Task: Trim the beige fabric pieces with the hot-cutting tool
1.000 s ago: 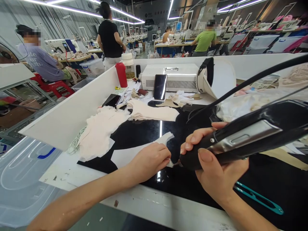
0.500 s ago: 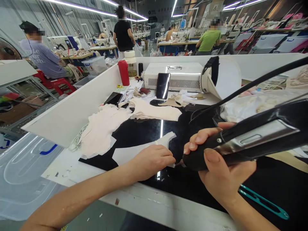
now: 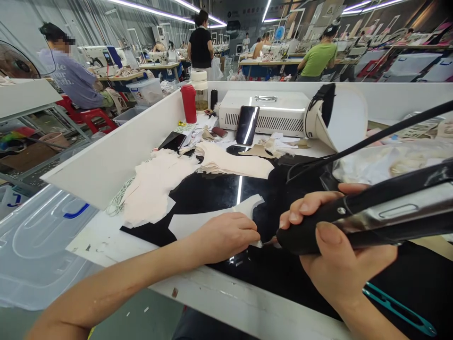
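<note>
Count: one black, elongated handheld tool point(image 3: 392, 210) with a silver metal panel; one flat white pattern piece point(image 3: 193, 224) with a curved right end; two piles of pale pink cut fabric, one at left point(image 3: 155, 186), one to the rear point(image 3: 235, 162); one slotted teal plastic implement point(image 3: 384, 297).

Edges: the white piece lies on the glossy black work surface point(image 3: 208, 189), near the white front edge point(image 3: 226, 285) of the bench. Bare black surface separates it from the rear pile; the left pile is near its left end. The teal implement lies beside the right wrist.

Grip: the left hand point(image 3: 228, 238) rests on the white piece, fingers drawn together at its near right corner; pinching or pressing, cannot tell. The right hand point(image 3: 343, 257) is wrapped round the tool, whose nose points at that corner; contact is too small to confirm.
</note>
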`<state>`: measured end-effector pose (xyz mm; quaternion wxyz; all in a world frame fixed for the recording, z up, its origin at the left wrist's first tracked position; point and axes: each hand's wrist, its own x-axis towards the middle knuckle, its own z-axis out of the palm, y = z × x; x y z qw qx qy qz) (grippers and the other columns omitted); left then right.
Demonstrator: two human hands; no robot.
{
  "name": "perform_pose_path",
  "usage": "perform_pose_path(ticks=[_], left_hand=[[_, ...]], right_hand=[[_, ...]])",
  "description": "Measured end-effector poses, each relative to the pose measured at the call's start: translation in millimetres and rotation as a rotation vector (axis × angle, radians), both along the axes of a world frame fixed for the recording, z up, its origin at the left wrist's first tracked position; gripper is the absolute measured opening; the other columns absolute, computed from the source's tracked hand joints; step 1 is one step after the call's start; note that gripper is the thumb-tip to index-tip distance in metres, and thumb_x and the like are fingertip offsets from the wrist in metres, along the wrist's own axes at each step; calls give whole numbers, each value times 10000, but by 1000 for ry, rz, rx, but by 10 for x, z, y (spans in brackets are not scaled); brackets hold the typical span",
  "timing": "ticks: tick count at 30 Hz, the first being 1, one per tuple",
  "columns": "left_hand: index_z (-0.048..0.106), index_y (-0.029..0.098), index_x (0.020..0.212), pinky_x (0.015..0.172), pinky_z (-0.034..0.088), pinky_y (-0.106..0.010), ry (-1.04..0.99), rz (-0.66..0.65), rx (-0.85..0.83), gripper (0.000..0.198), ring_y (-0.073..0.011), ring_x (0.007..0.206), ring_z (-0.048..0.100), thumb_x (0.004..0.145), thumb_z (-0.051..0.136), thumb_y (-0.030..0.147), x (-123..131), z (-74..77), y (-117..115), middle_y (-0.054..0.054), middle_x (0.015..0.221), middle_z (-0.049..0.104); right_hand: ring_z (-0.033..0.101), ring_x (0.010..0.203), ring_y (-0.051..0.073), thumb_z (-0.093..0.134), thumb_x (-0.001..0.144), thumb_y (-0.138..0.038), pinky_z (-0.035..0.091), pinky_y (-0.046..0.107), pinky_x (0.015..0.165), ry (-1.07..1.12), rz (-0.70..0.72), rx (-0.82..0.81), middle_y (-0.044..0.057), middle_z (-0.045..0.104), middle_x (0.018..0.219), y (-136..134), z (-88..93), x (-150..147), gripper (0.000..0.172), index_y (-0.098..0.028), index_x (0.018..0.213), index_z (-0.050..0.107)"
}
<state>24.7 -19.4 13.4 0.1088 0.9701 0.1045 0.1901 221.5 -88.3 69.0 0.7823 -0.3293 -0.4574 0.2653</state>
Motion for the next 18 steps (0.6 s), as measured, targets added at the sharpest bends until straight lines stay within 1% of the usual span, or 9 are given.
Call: perform_pose_path(ticks=[3, 7, 12, 18], left_hand=[[806, 157, 1153, 1111, 617, -352, -46, 37, -41, 148, -233, 1146, 810, 1163, 664, 117, 21, -14, -11, -93, 1190, 856], [818, 172, 1090, 1085, 606, -331, -93, 84, -135, 197, -207, 1065, 809, 1208, 665, 207, 70, 7, -17, -76, 1139, 851], [813, 177, 1059, 1048, 600, -334, -69, 99, -196, 155, -202, 1038, 797, 1185, 735, 223, 108, 23, -8, -59, 1106, 843], [798, 180, 1064, 1053, 589, -328, -77, 99, -207, 99, -205, 1073, 801, 1159, 770, 190, 88, -7, -14, -60, 1121, 836]], right_hand=[[715, 673, 198, 1059, 869, -370, 664, 348, 556, -3, 6, -16, -36, 723, 874, 5, 9, 21, 482, -359, 1252, 766], [707, 664, 196, 1076, 849, -429, 680, 345, 562, -5, 0, -27, -50, 729, 858, 3, 21, 26, 487, -379, 1231, 779], [716, 681, 189, 1072, 856, -398, 674, 319, 563, 4, 19, -20, -50, 743, 866, -6, 32, 31, 465, -390, 1235, 803], [726, 659, 188, 1070, 861, -386, 683, 330, 561, -8, 9, -1, -53, 751, 861, -5, 39, 27, 461, -370, 1228, 792]])
